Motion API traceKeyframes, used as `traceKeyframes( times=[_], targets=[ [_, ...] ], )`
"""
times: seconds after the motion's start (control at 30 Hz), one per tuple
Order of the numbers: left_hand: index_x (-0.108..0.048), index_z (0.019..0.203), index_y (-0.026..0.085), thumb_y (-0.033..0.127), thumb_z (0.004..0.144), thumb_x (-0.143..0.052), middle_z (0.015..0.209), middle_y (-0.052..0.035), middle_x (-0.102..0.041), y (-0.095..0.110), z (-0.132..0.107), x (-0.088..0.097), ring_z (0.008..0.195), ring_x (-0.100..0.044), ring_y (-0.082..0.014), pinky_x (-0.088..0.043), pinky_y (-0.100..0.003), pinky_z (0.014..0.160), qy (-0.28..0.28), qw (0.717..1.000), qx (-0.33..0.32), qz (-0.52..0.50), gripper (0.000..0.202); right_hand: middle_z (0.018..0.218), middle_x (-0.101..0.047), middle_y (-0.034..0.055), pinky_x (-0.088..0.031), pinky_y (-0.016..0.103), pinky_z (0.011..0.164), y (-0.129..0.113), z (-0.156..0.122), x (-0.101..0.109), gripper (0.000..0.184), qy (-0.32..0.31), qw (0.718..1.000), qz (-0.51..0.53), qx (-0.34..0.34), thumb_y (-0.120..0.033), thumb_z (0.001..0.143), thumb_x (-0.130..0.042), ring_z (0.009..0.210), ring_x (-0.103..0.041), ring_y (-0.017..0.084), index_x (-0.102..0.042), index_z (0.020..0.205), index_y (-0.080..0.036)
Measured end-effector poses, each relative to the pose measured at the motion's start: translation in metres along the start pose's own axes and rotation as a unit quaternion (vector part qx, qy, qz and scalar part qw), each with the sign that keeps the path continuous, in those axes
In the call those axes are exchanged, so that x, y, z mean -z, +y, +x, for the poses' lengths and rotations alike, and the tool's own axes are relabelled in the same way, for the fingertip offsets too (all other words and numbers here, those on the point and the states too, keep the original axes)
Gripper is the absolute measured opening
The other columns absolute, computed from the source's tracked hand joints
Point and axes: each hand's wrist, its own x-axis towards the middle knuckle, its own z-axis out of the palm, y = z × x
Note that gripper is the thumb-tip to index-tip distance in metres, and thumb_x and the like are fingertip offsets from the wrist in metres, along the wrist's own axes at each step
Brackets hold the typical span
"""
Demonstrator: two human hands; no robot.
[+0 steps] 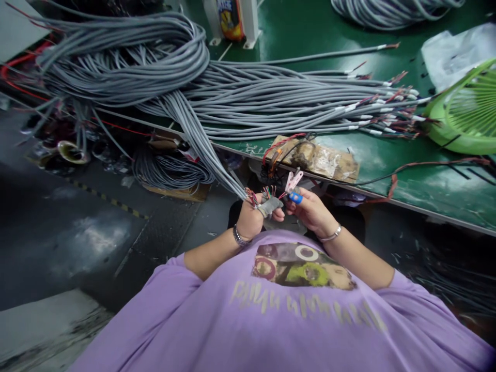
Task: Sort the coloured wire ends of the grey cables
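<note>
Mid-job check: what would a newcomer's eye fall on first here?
Likely the grey cables, heaped in loops at upper left and stretching right across the green table. The bright green slatted thing at the right edge also stands out. At centre, the left hand holds several of the cables, beside the right hand with its blue finger cover.

Long grey cables (248, 101): smooth plastic, satin. Flat green worktop (310, 36): glossy. Flat brown board (329, 161): looks rough. Purple printed shirt (302, 336): matt cloth.

Lime-green fan (467, 108), crumpled pale plastic (457, 56), green tabletop (298, 44)
</note>
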Motion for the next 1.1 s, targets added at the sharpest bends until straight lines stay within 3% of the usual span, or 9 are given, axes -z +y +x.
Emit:
traceKeyframes(
  times=[0.1,0.23,0.5,0.57,0.73,0.8,0.9,1.0,1.1],
  targets=[
    [-0.069,0.070,0.012,0.050,0.074,-0.075,0.062,-0.0057,-0.072,-0.002,0.000,0.001,0.052,-0.067,-0.0164,-0.058,-0.028,0.054,-0.012,1.000,0.000,0.017,0.038,0.060,-0.053,-0.0043,-0.040,0.027,0.054,0.000,-0.002,-0.003,0.036,-0.060,0.998,0.011,-0.002,-0.044,0.067,-0.084,0.056,-0.051,0.012,-0.061,0.079,-0.018],
    [-0.069,0.068,0.012,0.050,0.073,-0.076,0.063,-0.0064,-0.072,-0.003,0.000,0.003,0.052,-0.067,-0.0164,-0.059,-0.029,0.055,-0.033,0.999,0.009,0.034,0.039,0.057,-0.056,-0.0041,-0.038,0.026,0.053,0.003,0.000,-0.007,0.029,-0.081,0.997,0.007,0.010,-0.039,0.074,-0.080,0.052,-0.055,0.012,-0.060,0.078,-0.018],
    [-0.071,0.071,0.011,0.054,0.069,-0.077,0.060,-0.0072,-0.071,0.005,-0.001,0.012,0.049,-0.065,-0.0168,-0.055,-0.028,0.051,-0.089,0.993,0.054,0.048,0.044,0.059,-0.066,-0.0003,-0.048,0.032,0.054,0.011,0.004,-0.014,0.027,-0.172,0.984,0.037,0.011,-0.041,0.079,-0.075,0.050,-0.063,0.018,-0.060,0.088,-0.019],
    [-0.070,0.070,0.011,0.053,0.069,-0.077,0.059,-0.0066,-0.070,0.006,-0.002,0.013,0.047,-0.064,-0.0160,-0.054,-0.027,0.050,-0.085,0.993,0.067,0.053,0.042,0.061,-0.066,-0.0005,-0.048,0.032,0.052,0.011,0.005,-0.017,0.029,-0.157,0.987,0.034,0.015,-0.040,0.077,-0.077,0.049,-0.061,0.017,-0.062,0.089,-0.019],
    [-0.067,0.066,0.012,0.049,0.070,-0.075,0.055,-0.0040,-0.067,0.002,-0.006,0.011,0.043,-0.060,-0.0129,-0.050,-0.024,0.045,-0.038,0.997,0.035,0.050,0.038,0.063,-0.057,-0.0052,-0.041,0.021,0.050,0.008,0.009,-0.013,0.027,0.007,0.997,0.061,0.035,-0.029,0.066,-0.084,0.051,-0.048,0.007,-0.063,0.078,-0.018],
    [-0.066,0.065,0.012,0.048,0.070,-0.075,0.055,-0.0036,-0.067,0.001,-0.007,0.010,0.043,-0.060,-0.0125,-0.049,-0.023,0.045,-0.023,0.998,0.034,0.046,0.037,0.061,-0.054,-0.0062,-0.040,0.019,0.050,0.006,0.011,-0.007,0.027,0.029,0.995,0.094,0.015,-0.029,0.064,-0.084,0.051,-0.044,0.006,-0.062,0.075,-0.019],
    [-0.066,0.066,0.013,0.046,0.071,-0.075,0.054,-0.0028,-0.067,0.001,-0.007,0.008,0.042,-0.059,-0.0121,-0.049,-0.023,0.044,-0.011,0.999,0.033,0.034,0.035,0.066,-0.058,-0.0029,-0.044,0.021,0.051,0.001,0.012,0.000,0.034,0.016,0.992,0.121,-0.034,-0.049,0.072,-0.077,0.053,-0.047,0.008,-0.062,0.078,-0.019],
    [-0.065,0.064,0.012,0.046,0.070,-0.075,0.053,-0.0031,-0.066,0.007,-0.004,0.003,0.041,-0.058,-0.0118,-0.048,-0.023,0.043,-0.027,0.999,0.035,0.025,0.036,0.070,-0.062,0.0010,-0.047,0.023,0.051,-0.008,0.015,0.001,0.059,0.002,0.993,0.104,-0.049,-0.076,0.077,-0.057,0.055,-0.051,0.010,-0.065,0.084,-0.019],
    [-0.065,0.064,0.012,0.049,0.066,-0.077,0.051,-0.0035,-0.065,0.016,0.001,-0.004,0.040,-0.057,-0.0124,-0.048,-0.024,0.042,-0.059,0.997,0.051,0.026,0.038,0.067,-0.061,0.0013,-0.048,0.024,0.051,-0.015,0.020,-0.004,0.065,0.006,0.997,0.068,-0.039,-0.081,0.077,-0.052,0.054,-0.053,0.011,-0.066,0.085,-0.018]
  ],
)
